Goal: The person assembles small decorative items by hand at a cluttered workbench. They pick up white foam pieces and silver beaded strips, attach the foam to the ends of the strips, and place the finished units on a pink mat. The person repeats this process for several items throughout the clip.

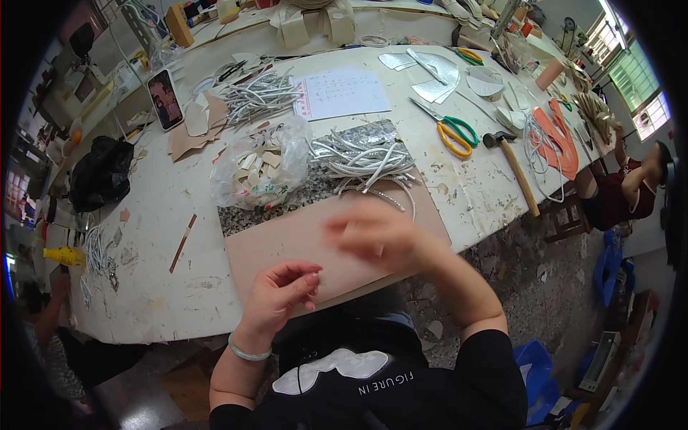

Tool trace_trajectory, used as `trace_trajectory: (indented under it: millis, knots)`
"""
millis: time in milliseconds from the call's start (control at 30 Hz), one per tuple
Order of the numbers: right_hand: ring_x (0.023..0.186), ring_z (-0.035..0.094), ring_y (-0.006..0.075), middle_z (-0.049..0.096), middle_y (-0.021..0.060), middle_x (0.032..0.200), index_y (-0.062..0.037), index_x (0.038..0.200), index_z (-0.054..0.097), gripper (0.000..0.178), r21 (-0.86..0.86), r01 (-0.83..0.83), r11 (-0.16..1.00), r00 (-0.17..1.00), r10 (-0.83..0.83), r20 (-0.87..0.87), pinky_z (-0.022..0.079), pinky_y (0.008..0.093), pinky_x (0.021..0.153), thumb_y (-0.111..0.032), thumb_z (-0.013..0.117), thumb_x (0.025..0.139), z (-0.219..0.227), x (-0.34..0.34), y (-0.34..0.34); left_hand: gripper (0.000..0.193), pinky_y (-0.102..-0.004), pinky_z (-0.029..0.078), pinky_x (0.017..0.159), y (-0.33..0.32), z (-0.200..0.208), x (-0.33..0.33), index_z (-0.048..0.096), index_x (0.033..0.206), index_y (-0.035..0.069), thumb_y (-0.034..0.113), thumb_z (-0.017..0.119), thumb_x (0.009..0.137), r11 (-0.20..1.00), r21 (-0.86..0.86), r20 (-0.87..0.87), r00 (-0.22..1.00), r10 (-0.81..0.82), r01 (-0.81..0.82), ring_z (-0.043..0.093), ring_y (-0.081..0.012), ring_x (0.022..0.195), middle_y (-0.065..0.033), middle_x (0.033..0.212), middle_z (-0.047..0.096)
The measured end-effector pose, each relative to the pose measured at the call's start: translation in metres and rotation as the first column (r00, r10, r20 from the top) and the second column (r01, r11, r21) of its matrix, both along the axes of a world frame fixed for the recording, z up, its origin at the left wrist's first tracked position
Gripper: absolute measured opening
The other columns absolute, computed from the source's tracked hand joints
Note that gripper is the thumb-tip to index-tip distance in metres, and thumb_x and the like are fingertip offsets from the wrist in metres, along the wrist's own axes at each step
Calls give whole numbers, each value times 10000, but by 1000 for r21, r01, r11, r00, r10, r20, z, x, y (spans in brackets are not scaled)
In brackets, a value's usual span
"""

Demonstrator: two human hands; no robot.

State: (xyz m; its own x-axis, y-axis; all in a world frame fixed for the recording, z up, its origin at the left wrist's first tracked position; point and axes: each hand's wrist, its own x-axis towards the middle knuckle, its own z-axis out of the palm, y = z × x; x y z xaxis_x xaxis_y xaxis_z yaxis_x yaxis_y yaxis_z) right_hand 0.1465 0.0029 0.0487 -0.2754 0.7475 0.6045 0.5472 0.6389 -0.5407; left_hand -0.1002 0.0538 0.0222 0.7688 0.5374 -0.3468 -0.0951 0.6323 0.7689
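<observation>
My left hand (281,292), with a pale bangle on the wrist, is over the near edge of a pinkish-tan board (279,251). Its thumb and forefinger are pinched together; a tiny whitish speck shows at the tips, too small to name. Motion smears my right hand (376,233) above the same board, and its fingers cannot be made out. Just beyond it lies a bundle of silvery cords (358,154) on a speckled stone slab (365,131). Beside the bundle, a clear plastic bag (261,168) holds small cream scraps. A few curved cord pieces (408,197) rest near my right hand.
On the right lie scissors with green and orange handles (451,132), a hammer (517,172) and orange pieces (557,140). Farther back are more silver cords (261,95), a written paper sheet (344,93) and a propped phone (165,100). A black bag (100,174) sits left. Another person (623,183) is at right.
</observation>
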Motion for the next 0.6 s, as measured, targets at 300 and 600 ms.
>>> trace_trajectory:
  millis: [300,600]
  knots:
    - [955,555,192,618,-5,952,-135,959,684,205,79,422,903,714,-385,585,366,326,823,-89,688,759,0,70,56,149,-265,501,690,0,11,-13,648,984,1,44,672,843,964,131,58,973,224,-230,634,-171,827,-106,993,640]
    - [870,567,246,567,58,906,-54,907,630,152,74,348,935,879,-352,323,444,342,813,32,621,782,42,34,39,144,-250,488,665,8,18,-15,644,993,8,41,657,854,925,124,131,930,344,-359,621,-142,780,-182,1278,531]
